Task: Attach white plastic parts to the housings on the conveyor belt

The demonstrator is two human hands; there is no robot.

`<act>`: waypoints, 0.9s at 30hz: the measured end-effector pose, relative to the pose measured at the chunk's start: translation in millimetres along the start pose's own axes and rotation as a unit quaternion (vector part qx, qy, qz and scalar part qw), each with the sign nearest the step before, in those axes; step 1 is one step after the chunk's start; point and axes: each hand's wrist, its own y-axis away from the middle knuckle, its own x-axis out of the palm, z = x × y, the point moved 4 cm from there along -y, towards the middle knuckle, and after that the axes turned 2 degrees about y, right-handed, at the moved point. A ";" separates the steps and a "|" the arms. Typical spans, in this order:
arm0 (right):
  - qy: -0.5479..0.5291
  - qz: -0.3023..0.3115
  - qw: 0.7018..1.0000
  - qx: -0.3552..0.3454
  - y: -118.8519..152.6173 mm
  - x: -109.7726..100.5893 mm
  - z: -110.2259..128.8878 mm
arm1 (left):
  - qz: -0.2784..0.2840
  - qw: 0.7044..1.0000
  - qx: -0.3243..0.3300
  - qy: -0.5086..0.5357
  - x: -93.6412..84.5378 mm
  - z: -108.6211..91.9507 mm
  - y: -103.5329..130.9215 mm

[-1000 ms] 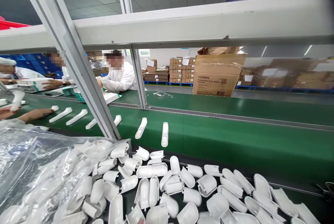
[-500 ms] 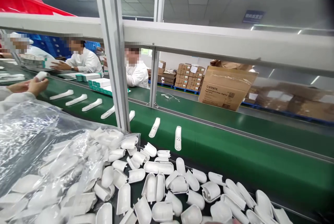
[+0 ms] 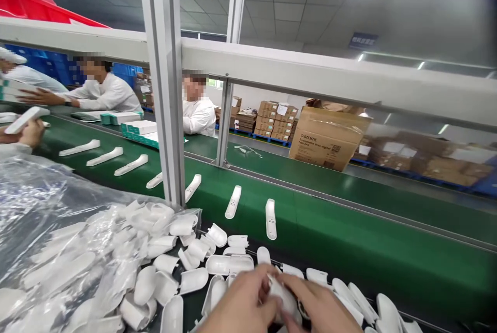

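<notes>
Low in the view, my left hand (image 3: 244, 299) and my right hand (image 3: 322, 303) meet over the heap. Between their curled fingers is a white plastic cover (image 3: 286, 300), partly hidden by fingers and thumbs. Many more white plastic shells (image 3: 193, 279) lie around and under my hands, some with the hollow side up. To the left, part of the heap sits under a clear plastic bag (image 3: 50, 203). Beyond my hands, slim white device bodies (image 3: 271, 219) with small holes lie spaced out along the green conveyor belt (image 3: 349, 234).
A metal post (image 3: 163, 89) and a crossbar (image 3: 291, 66) stand between me and the far side. At far left, a co-worker's hand (image 3: 33, 133) holds a white device. Other people in white sit across the belt beside teal-and-white boxes (image 3: 140, 128). A large cardboard carton (image 3: 328, 139) stands behind.
Both my hands have come up into view from below, now around a white cover. The belt pieces have shifted slightly relative to the post. The co-worker's hands at left have moved further left.
</notes>
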 end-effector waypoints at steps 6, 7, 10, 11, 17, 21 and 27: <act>0.089 -0.003 0.966 0.241 -81.5 9.2 -64.6 | -0.155 0.972 0.015 -0.178 -52.0 -9.9 -123.6; 0.103 -0.005 0.960 0.261 -89.0 13.1 -72.0 | -0.163 0.967 0.013 -0.194 -53.3 -8.7 -145.7; 0.131 0.000 0.947 0.293 -99.1 26.4 -83.2 | -0.168 0.958 0.011 -0.232 -42.3 -4.1 -200.7; 0.140 0.001 0.946 0.292 -99.4 30.1 -83.7 | -0.164 0.957 0.012 -0.240 -35.3 -2.4 -214.5; 0.186 0.022 0.948 0.257 -83.5 36.9 -85.5 | -0.083 0.955 0.009 -0.285 3.8 11.2 -256.7; 0.174 0.026 0.954 0.244 -68.9 33.9 -103.6 | -0.069 0.951 0.019 -0.300 10.4 14.5 -263.6; 0.195 0.064 0.938 0.280 -67.8 31.6 -121.8 | -0.045 0.951 0.008 -0.307 26.0 6.8 -269.8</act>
